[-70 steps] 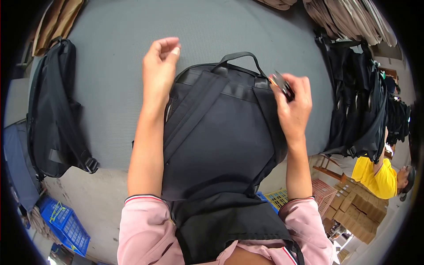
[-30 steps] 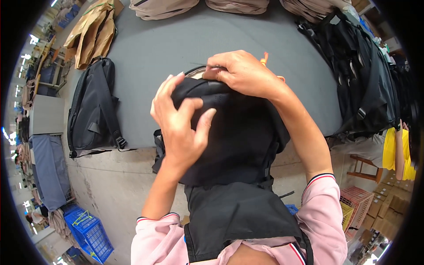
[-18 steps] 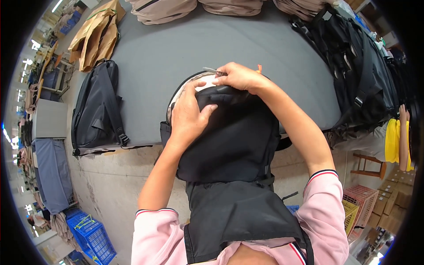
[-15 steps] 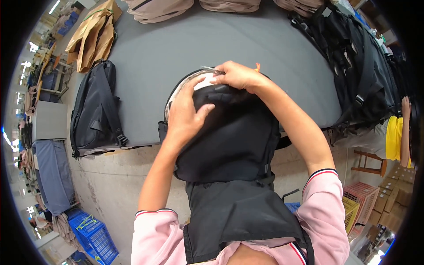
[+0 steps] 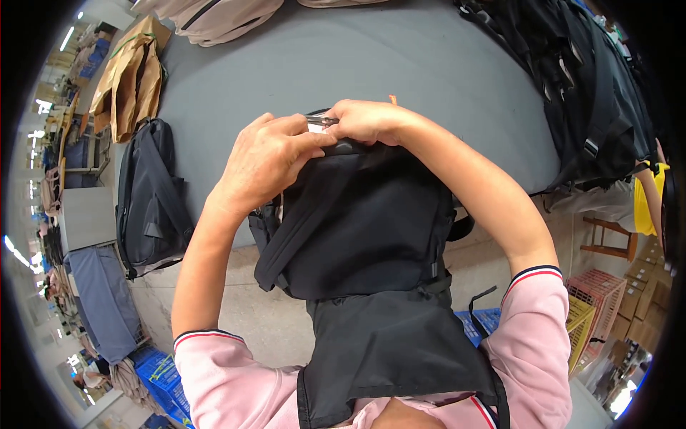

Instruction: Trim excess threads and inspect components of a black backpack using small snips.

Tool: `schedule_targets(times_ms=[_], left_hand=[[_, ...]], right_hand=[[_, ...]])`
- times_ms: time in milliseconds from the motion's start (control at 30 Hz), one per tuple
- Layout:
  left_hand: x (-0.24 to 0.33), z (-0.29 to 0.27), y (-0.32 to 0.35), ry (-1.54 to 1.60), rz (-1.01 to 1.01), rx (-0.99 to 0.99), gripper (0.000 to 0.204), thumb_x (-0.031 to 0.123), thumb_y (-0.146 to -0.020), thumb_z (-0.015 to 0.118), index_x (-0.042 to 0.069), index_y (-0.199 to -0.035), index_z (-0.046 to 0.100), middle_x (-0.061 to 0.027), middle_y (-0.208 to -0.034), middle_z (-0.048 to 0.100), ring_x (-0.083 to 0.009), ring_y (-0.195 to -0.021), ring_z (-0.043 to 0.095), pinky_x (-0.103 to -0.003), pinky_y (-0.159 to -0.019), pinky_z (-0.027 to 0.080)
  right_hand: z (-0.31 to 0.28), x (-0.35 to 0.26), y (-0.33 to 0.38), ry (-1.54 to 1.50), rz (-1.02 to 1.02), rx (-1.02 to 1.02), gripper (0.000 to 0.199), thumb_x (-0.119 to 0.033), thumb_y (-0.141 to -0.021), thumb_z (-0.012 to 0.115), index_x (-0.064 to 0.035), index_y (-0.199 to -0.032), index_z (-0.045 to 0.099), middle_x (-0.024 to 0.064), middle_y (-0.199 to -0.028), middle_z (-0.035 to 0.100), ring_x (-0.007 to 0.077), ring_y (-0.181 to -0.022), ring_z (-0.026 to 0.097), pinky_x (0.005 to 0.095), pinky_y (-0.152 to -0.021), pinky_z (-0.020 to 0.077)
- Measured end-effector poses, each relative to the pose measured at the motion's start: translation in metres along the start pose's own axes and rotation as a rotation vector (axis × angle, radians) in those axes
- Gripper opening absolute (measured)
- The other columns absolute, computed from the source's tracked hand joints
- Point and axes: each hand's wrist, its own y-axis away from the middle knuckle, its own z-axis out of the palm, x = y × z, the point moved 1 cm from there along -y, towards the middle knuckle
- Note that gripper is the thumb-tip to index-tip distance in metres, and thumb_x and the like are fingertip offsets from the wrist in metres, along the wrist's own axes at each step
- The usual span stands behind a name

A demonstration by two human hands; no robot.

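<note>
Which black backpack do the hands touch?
The middle backpack, at the table's near edge: both hands grip its top. The left backpack and right pile lie untouched.

**Open bench ahead, crowded at the sides**

Beyond the black backpack (image 5: 357,214) the grey bench (image 5: 400,64) lies bare across its middle, giving a wide way forward from the left hand (image 5: 268,161) and right hand (image 5: 368,121). To the left, a second black backpack (image 5: 150,200) and a tan bag (image 5: 128,79) block the bench edge. To the right, a heap of black bags (image 5: 586,93) fills the corner. Beige bags (image 5: 214,14) line the far rim.
</note>
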Motion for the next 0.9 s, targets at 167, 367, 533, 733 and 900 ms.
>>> schedule_targets(times_ms=[167, 367, 533, 733, 900], left_hand=[[-0.012, 0.016, -0.007, 0.201, 0.155, 0.134, 0.013, 0.003, -0.072, 0.07, 0.008, -0.084, 0.066, -0.0035, -0.079, 0.059, -0.0222, -0.074, 0.057, -0.034, -0.065, 0.046], [-0.015, 0.028, -0.009, 0.352, 0.097, 0.168, 0.011, -0.005, -0.074, 0.064, 0.001, -0.082, 0.059, -0.008, -0.086, 0.06, -0.0246, -0.079, 0.059, -0.033, -0.07, 0.049], [-0.026, 0.034, -0.002, 0.344, 0.002, 0.212, 0.009, -0.006, -0.076, 0.06, 0.0, -0.083, 0.056, -0.0091, -0.087, 0.06, -0.0255, -0.078, 0.06, -0.033, -0.07, 0.049], [-0.029, 0.038, -0.003, 0.314, 0.059, 0.27, 0.009, -0.007, -0.077, 0.06, -0.001, -0.081, 0.055, -0.0096, -0.086, 0.063, -0.0257, -0.079, 0.062, -0.032, -0.07, 0.05], [-0.029, 0.038, -0.004, 0.305, 0.05, 0.283, 0.008, -0.007, -0.077, 0.06, -0.001, -0.081, 0.056, -0.0095, -0.083, 0.064, -0.0255, -0.077, 0.063, -0.032, -0.069, 0.05]], right_hand=[[-0.004, 0.005, -0.008, -0.062, -0.024, -0.08, 0.017, -0.031, -0.089, 0.057, -0.0155, -0.089, 0.064, -0.0081, -0.054, 0.032, 0.0069, -0.049, 0.026, 0.0346, -0.069, 0.0323], [-0.007, -0.001, 0.006, 0.007, 0.0, 0.018, 0.02, -0.028, -0.091, 0.053, -0.0103, -0.091, 0.063, -0.0051, -0.057, 0.042, 0.007, -0.047, 0.034, 0.017, -0.052, 0.0305], [0.012, 0.005, 0.049, -0.196, -0.562, 0.653, 0.027, -0.025, -0.092, 0.054, 0.0001, -0.101, 0.058, 0.0041, -0.071, 0.059, 0.0094, -0.056, 0.054, 0.0272, -0.057, 0.0448], [0.035, 0.033, 0.061, 0.222, -0.464, 0.775, 0.019, -0.021, -0.082, 0.065, -0.0063, -0.09, 0.057, 0.0043, -0.092, 0.057, 0.0219, -0.082, 0.062, 0.0337, -0.069, 0.0487], [0.026, 0.028, 0.057, 0.215, -0.513, 0.74, 0.019, -0.021, -0.081, 0.067, -0.0046, -0.085, 0.058, 0.0042, -0.086, 0.057, 0.0221, -0.076, 0.062, 0.035, -0.067, 0.0476]])
